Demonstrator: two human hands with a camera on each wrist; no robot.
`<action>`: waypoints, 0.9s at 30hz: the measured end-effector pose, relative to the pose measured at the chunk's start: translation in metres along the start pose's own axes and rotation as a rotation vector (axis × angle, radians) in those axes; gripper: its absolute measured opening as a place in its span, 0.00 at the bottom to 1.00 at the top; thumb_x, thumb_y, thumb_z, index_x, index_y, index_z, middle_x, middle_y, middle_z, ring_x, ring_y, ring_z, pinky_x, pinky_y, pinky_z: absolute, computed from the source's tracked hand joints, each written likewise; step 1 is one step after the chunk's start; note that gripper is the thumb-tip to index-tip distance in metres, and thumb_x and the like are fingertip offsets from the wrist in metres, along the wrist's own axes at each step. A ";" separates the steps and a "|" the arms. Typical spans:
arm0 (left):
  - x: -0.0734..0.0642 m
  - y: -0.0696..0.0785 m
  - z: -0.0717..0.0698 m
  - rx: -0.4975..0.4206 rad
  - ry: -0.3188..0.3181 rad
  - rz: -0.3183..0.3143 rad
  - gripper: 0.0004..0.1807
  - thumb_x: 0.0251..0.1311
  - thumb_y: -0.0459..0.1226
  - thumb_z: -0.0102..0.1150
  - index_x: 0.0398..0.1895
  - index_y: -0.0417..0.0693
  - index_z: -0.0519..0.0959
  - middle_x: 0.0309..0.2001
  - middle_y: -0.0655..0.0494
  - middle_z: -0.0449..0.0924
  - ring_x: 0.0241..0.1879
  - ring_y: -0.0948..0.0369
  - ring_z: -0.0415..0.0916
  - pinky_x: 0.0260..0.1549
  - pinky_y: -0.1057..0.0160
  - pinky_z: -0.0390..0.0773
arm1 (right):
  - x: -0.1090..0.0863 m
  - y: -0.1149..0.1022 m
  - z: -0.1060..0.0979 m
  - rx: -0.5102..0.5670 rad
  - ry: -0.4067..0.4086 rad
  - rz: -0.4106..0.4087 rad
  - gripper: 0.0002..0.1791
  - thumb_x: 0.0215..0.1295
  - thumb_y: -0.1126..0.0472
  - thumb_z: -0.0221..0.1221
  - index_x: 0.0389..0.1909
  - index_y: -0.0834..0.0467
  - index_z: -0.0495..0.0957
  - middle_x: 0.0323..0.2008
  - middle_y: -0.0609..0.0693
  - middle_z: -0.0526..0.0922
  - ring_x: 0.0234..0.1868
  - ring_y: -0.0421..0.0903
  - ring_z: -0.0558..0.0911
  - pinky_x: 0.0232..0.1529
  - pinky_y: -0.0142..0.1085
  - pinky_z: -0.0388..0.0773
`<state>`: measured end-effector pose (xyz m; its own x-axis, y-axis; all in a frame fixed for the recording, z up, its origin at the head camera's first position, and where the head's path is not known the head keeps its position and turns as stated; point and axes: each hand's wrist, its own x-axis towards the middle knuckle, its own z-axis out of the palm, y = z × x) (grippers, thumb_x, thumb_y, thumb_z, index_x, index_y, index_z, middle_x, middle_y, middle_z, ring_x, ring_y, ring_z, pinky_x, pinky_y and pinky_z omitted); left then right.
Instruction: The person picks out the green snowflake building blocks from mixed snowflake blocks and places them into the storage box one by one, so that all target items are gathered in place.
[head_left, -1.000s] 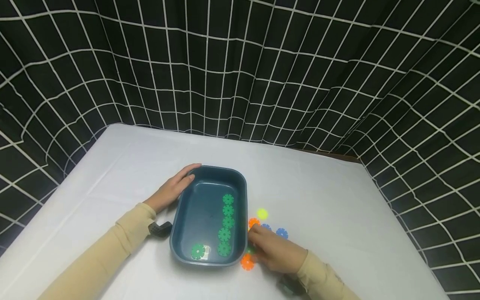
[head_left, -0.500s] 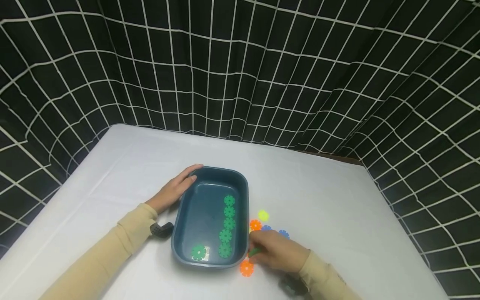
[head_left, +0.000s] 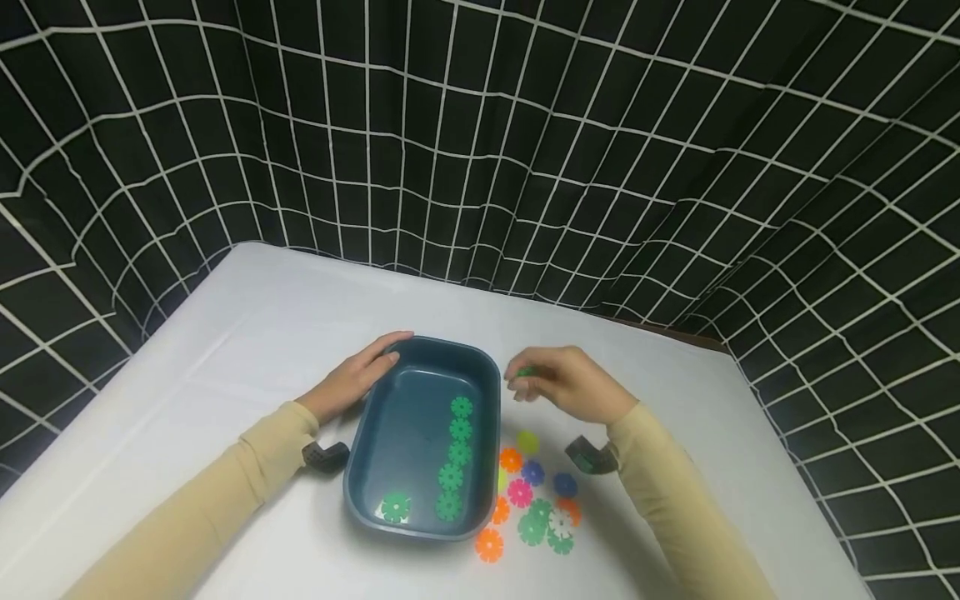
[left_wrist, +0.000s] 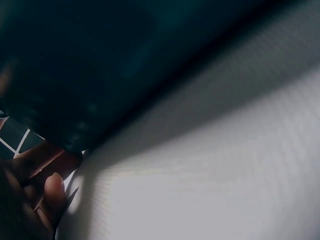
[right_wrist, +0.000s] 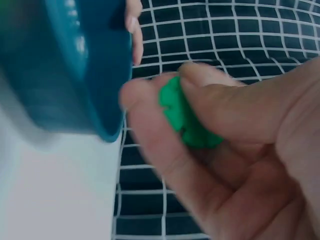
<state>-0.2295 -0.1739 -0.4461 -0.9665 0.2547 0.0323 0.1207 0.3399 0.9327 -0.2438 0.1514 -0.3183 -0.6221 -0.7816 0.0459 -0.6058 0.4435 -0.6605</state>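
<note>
A dark teal plastic tub [head_left: 408, 433] stands on the white table. My left hand [head_left: 351, 377] grips its far left corner, with the thumb over the rim; in the left wrist view the curled fingers [left_wrist: 54, 187] show at the outer wall. Just right of the tub's far end, my right hand [head_left: 573, 385] is raised above the table. Thumb and fingers pinch a green notched disc [right_wrist: 182, 115], partly hidden by the thumb. Inside the tub, several green notched discs [head_left: 460, 453] form a column along the right side; another green disc [head_left: 396, 507] lies near left.
Right of the tub lies a loose group of notched discs: orange [head_left: 490, 546], pink [head_left: 520, 492], blue [head_left: 566, 485], yellow [head_left: 527, 442], white [head_left: 560, 523] and green [head_left: 532, 528]. A black curtain [head_left: 480, 150] with white grid lines surrounds the table.
My right hand has lifted from the loose discs and moved away from me, carrying a green disc to beside the tub's far end. The left hand keeps its hold on the tub.
</note>
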 end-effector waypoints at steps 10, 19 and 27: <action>-0.001 0.000 0.001 -0.023 -0.018 -0.002 0.24 0.72 0.57 0.36 0.70 0.78 0.57 0.73 0.65 0.55 0.74 0.54 0.47 0.69 0.37 0.48 | 0.090 -0.005 0.010 -0.236 -0.173 -0.045 0.05 0.63 0.67 0.62 0.38 0.58 0.83 0.36 0.47 0.86 0.35 0.39 0.82 0.40 0.28 0.81; -0.004 -0.002 0.002 -0.019 -0.014 -0.025 0.25 0.72 0.58 0.37 0.70 0.78 0.57 0.74 0.65 0.53 0.74 0.54 0.47 0.68 0.36 0.48 | 0.119 0.003 0.042 -0.401 -0.370 0.001 0.06 0.63 0.68 0.61 0.37 0.56 0.84 0.35 0.44 0.85 0.37 0.39 0.80 0.46 0.31 0.80; -0.002 0.002 0.001 -0.011 -0.014 0.006 0.25 0.71 0.58 0.37 0.71 0.77 0.56 0.73 0.66 0.53 0.75 0.55 0.46 0.69 0.37 0.47 | 0.121 0.009 0.056 -0.435 -0.390 0.070 0.06 0.63 0.67 0.61 0.31 0.53 0.83 0.30 0.42 0.83 0.33 0.39 0.78 0.40 0.29 0.78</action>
<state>-0.2277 -0.1733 -0.4448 -0.9624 0.2695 0.0333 0.1243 0.3283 0.9363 -0.2968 0.0367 -0.3608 -0.4891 -0.8112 -0.3205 -0.7694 0.5743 -0.2797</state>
